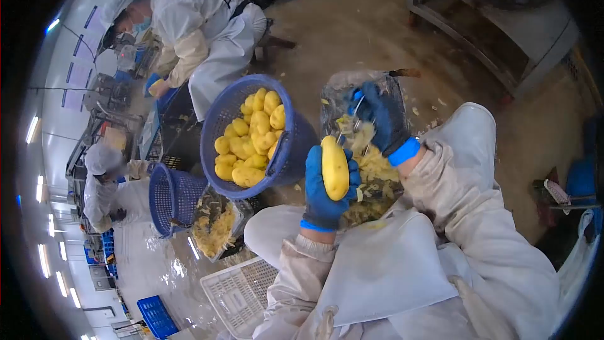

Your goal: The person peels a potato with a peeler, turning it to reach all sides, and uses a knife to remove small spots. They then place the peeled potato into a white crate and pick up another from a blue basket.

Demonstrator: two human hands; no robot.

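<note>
My left hand (324, 187), in a blue glove, is closed around a long yellow peeled potato (335, 169) held upright. My right hand (382, 116), also in a blue glove, is just above and right of the potato, its fingers curled on a peeler (358, 106) of which only thin metal parts show. The peeler seems apart from the potato's upper end. Below both hands lies a heap of pale yellow peelings (375, 165) in a dark container (395, 97) between my knees.
A blue-purple basket (214, 176) full of peeled potatoes stands left of my hands. Farther left are another basket (182, 198) and a container with peelings (214, 230). A white crate (242, 293) lies on the wet floor. Two co-workers (201, 38) sit left; a metal machine (497, 19) stands upper right.
</note>
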